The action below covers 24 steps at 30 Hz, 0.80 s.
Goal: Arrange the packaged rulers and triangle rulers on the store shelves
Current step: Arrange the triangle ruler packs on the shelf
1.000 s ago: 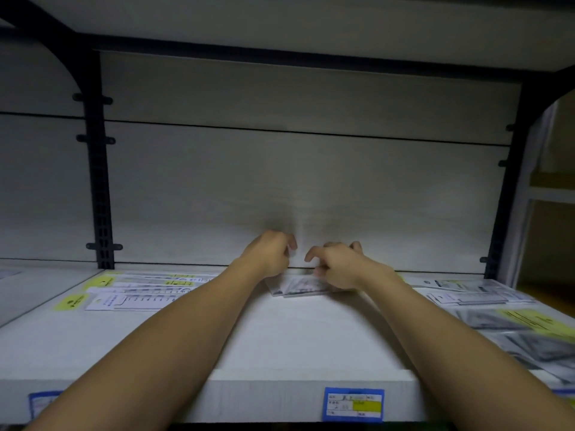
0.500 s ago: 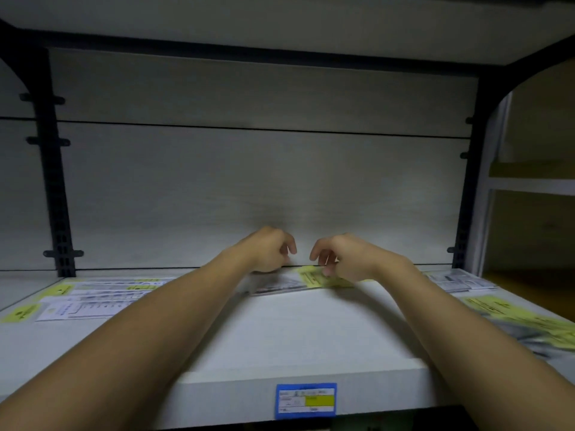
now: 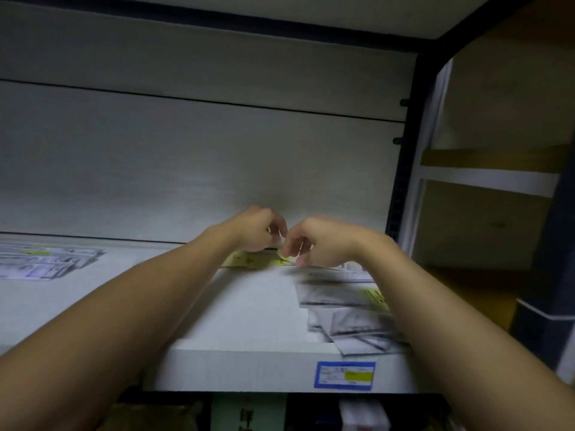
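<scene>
- The shelf is a flat white board with a thick, faintly ribbed front edge; the back panel behind it is pale with a fine wood-grain streak.
- Both hands meet at the back of the shelf. The left hand has its fingers curled down onto the yellow-headed ruler packet, which lies flat against the back panel.
- The right hand pinches the packet's right end between thumb and fingers, as far as the blur allows.
- Glossy clear packets with printed cards lie overlapped in a loose heap under the right forearm.
- Another flat stack lies far left.
- A blue-bordered price label with a yellow block sits on the shelf's front edge; its print is unreadable.
</scene>
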{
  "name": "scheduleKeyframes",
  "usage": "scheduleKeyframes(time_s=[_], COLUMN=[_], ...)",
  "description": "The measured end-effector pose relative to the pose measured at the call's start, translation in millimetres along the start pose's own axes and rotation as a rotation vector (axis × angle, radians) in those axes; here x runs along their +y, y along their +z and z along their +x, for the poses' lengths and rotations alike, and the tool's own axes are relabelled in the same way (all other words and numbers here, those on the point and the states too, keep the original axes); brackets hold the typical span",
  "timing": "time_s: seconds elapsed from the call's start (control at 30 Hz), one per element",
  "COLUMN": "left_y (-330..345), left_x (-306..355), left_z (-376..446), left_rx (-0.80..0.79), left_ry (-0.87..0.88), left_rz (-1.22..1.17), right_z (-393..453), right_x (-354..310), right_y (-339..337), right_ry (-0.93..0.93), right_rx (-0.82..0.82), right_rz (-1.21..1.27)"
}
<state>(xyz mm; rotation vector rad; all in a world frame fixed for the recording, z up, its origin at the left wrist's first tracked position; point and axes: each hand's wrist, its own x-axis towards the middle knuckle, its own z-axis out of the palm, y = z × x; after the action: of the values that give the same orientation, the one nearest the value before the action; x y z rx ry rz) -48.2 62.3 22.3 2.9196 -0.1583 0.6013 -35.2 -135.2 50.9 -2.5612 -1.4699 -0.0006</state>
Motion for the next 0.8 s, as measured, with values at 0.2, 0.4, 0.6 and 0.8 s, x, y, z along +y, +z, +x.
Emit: scheduleKeyframes(time_s=[0.2, 0.4, 0.6, 0.8], left_y=[8, 9, 10, 15], left_x=[54, 93, 128, 142], left_z=[12, 15, 10, 16], left_rx=[-0.076, -0.380, -0.614, -0.695], left_ry=[-0.035, -0.046, -0.037, -0.050], left_rz=[-0.050, -0.199, -0.073, 0.107], right_z=[-21, -52, -70, -75], right_x=[21, 20, 21, 28], right_y=[-8, -35, -47, -36], right_ry=[0.104, 0.256, 0.348, 0.408], right_rx=[-0.032, -0.297, -0.431, -0.693], right_rz=[-0.013, -0.154, -0.281, -0.240])
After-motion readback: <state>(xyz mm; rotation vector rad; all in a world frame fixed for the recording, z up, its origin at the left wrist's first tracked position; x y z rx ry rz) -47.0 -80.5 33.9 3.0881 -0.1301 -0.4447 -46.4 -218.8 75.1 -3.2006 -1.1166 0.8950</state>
